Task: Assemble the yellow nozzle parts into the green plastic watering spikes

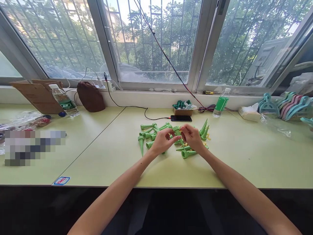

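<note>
Several green plastic cones with ribbed caps lie spread on the pale green table, around and under my hands. My left hand is closed round one green cone, holding it cap up with its tip slanting down. Close against that cap, my right hand has its thumb and fingertips pinched together; a tiny bit of yellow shows there, too small to make out. Small yellow pieces lie among the cones on the right.
Behind the cones are a black phone on a cable and a small cardboard box. Water bottles, a brown bag, a tissue pack and pastel clips stand near the windows.
</note>
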`<action>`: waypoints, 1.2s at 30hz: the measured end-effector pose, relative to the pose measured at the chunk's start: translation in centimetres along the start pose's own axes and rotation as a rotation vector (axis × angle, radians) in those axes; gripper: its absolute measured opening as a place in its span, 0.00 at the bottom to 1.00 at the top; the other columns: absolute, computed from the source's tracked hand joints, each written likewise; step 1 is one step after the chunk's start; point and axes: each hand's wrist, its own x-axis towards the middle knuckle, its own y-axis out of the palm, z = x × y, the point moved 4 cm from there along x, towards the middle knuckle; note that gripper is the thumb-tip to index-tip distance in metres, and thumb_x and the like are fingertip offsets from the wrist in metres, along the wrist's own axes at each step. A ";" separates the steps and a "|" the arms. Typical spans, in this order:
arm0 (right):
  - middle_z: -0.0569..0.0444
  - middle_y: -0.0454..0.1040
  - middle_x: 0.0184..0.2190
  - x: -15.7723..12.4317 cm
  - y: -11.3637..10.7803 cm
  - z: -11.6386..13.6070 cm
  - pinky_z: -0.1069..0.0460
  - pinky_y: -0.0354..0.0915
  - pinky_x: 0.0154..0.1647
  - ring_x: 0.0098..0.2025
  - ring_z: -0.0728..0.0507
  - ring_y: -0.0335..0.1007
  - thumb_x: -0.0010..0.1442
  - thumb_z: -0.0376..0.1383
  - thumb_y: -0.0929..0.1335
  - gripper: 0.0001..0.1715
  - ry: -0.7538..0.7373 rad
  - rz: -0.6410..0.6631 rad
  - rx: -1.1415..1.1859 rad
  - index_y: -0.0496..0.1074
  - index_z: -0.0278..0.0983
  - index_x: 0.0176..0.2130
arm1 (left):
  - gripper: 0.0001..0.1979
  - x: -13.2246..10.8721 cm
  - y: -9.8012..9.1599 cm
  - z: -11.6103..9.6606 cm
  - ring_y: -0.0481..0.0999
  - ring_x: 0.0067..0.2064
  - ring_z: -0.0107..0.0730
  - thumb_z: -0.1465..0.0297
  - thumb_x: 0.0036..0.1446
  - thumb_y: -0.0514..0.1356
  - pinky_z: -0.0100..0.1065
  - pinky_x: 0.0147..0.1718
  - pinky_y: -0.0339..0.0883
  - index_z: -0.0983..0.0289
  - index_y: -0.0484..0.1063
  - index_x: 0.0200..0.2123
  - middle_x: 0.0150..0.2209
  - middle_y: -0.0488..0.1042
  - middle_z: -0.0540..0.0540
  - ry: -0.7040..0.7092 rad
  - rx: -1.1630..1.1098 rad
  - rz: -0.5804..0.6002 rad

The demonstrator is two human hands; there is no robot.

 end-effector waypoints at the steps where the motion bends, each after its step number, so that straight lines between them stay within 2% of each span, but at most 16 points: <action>1: 0.62 0.58 0.17 0.0 0.0 -0.1 0.56 0.52 0.17 0.17 0.53 0.54 0.65 0.52 0.63 0.23 0.007 0.001 0.006 0.63 0.38 0.29 | 0.17 0.0 0.0 0.0 0.63 0.23 0.21 0.56 0.52 0.65 0.26 0.23 0.58 0.65 0.70 0.29 0.29 0.71 0.50 0.025 0.002 -0.016; 7: 0.63 0.56 0.15 0.0 0.2 -0.4 0.56 0.51 0.15 0.16 0.52 0.53 0.65 0.53 0.62 0.24 0.033 0.010 0.059 0.60 0.39 0.27 | 0.15 -0.1 0.1 0.1 0.65 0.24 0.20 0.59 0.52 0.66 0.26 0.23 0.62 0.64 0.72 0.33 0.33 0.69 0.51 0.144 0.004 -0.072; 15: 0.65 0.52 0.14 -0.1 0.4 -0.5 0.55 0.51 0.14 0.14 0.53 0.50 0.63 0.55 0.63 0.26 0.076 0.030 0.149 0.57 0.40 0.26 | 0.09 -0.5 0.1 -0.2 0.63 0.23 0.17 0.67 0.58 0.63 0.25 0.23 0.63 0.60 0.73 0.43 0.38 0.68 0.52 0.332 0.064 -0.099; 19: 0.64 0.53 0.15 -0.1 0.5 -0.6 0.55 0.51 0.14 0.14 0.53 0.50 0.63 0.55 0.63 0.25 0.083 0.031 0.139 0.58 0.40 0.26 | 0.10 -0.5 0.2 -0.1 0.64 0.23 0.16 0.71 0.59 0.60 0.25 0.24 0.63 0.60 0.72 0.45 0.41 0.69 0.53 0.331 0.090 -0.097; 23: 0.63 0.55 0.15 -0.2 0.7 -0.3 0.55 0.51 0.15 0.15 0.52 0.52 0.65 0.53 0.62 0.25 0.047 0.033 0.077 0.58 0.40 0.26 | 0.09 -0.2 -0.1 0.0 0.65 0.24 0.17 0.71 0.57 0.61 0.24 0.24 0.63 0.61 0.72 0.42 0.39 0.69 0.52 0.219 0.057 -0.141; 28: 0.62 0.57 0.16 -0.3 0.6 0.2 0.55 0.53 0.19 0.17 0.52 0.53 0.67 0.50 0.61 0.23 0.016 -0.005 -0.022 0.59 0.39 0.27 | 0.10 0.3 -0.7 0.6 0.66 0.24 0.19 0.64 0.50 0.66 0.26 0.23 0.62 0.64 0.71 0.31 0.35 0.70 0.51 -0.012 -0.043 -0.160; 32: 0.61 0.59 0.17 -0.4 0.2 0.4 0.55 0.54 0.21 0.19 0.51 0.55 0.67 0.50 0.60 0.22 -0.026 -0.043 -0.098 0.63 0.38 0.29 | 0.20 0.4 -0.1 1.1 0.63 0.21 0.22 0.55 0.55 0.61 0.27 0.17 0.56 0.66 0.72 0.24 0.23 0.68 0.51 -0.253 -0.269 0.011; 36: 0.60 0.60 0.18 -0.3 0.1 0.4 0.55 0.54 0.22 0.20 0.51 0.55 0.67 0.50 0.61 0.22 -0.062 -0.013 -0.182 0.64 0.38 0.28 | 0.29 0.2 0.6 1.3 0.65 0.20 0.24 0.45 0.56 0.55 0.28 0.15 0.56 0.66 0.70 0.23 0.24 0.71 0.55 -0.456 -0.592 0.118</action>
